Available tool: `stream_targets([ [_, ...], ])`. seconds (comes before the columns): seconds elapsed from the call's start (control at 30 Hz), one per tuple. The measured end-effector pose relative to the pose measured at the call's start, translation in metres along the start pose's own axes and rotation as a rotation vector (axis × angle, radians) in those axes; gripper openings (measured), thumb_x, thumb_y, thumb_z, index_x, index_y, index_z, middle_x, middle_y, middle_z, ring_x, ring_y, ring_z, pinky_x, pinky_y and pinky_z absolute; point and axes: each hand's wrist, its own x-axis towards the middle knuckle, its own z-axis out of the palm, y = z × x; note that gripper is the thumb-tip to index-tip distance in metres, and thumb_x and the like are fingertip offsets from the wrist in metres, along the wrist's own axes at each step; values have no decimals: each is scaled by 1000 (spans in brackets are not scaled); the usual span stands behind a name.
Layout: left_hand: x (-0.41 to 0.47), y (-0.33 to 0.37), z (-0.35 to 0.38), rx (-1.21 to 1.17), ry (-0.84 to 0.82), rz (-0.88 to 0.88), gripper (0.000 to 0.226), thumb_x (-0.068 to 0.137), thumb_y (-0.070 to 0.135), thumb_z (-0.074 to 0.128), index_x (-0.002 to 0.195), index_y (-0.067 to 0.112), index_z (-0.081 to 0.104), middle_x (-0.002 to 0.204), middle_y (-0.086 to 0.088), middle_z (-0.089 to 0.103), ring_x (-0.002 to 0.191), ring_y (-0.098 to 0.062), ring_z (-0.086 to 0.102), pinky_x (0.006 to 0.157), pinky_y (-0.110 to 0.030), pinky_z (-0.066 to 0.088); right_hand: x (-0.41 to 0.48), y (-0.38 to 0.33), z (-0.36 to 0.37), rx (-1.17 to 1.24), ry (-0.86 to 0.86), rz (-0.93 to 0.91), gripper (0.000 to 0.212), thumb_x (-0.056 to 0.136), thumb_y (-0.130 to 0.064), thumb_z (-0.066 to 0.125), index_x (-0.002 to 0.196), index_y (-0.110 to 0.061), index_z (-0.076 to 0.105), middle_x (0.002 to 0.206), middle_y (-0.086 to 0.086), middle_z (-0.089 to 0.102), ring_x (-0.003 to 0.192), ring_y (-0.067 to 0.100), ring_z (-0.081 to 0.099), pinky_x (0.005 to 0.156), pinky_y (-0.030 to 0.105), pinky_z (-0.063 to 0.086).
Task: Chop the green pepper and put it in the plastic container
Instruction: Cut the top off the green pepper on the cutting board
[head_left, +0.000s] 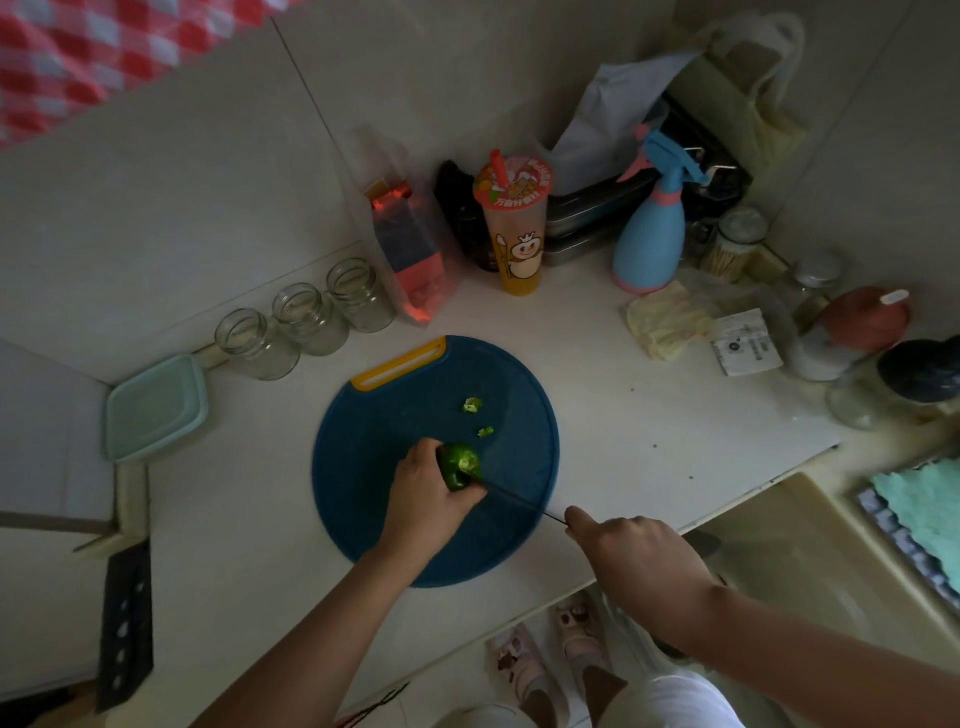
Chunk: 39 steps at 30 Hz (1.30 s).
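Green pepper (460, 466): gripped by left hand (427, 493) fingers on blue cutting board (436, 462) (two cut bits beside). Right hand (631, 548) fingers curled around knife (519, 500), blade touching pepper.

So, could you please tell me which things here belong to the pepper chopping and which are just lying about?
In use: green pepper held by the left hand; knife in the right hand; blue cutting board; cut pieces; plastic container.
Lying about: glass jars; drink cup; spray bottle.
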Motion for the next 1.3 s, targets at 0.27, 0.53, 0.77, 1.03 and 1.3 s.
stream_targets([
  [0.27,-2,8,4,-47,78,-118,51,65,39,75,102,14,49,99,-2,54,96,-22,51,83,-42,48,5,-4,4,40,34,41,45,100,-18,36,142,-23,20,74,-1,49,68,22,49,63,30,37],
  [0.53,3,4,-1,-86,-11,-149,58,64,34,78,108,13,48,104,-2,50,102,-21,50,89,-39,47,10,10,-9,66,6,1,32,103,-39,20,126,-24,38,77,-1,52,68,20,51,68,32,46],
  [0.77,10,2,-20,-17,-164,-69,56,69,32,79,116,19,51,113,0,38,96,-12,48,82,-19,35,13,22,-22,-30,19,-98,34,103,-39,19,127,-23,38,75,-2,48,71,23,57,65,30,42],
  [1.03,14,-5,-34,-109,-204,2,60,71,35,78,124,20,53,113,7,58,107,-8,54,83,-13,38,16,28,-22,-68,7,-102,34,104,-39,18,125,-22,37,67,-2,43,64,22,47,64,34,44],
  [1.3,13,-11,-22,-2,-147,122,69,64,39,82,123,22,50,115,5,51,108,-12,49,93,-27,44,17,19,-15,-18,3,-76,33,104,-39,19,127,-22,36,67,-2,43,65,21,48,66,32,45],
])
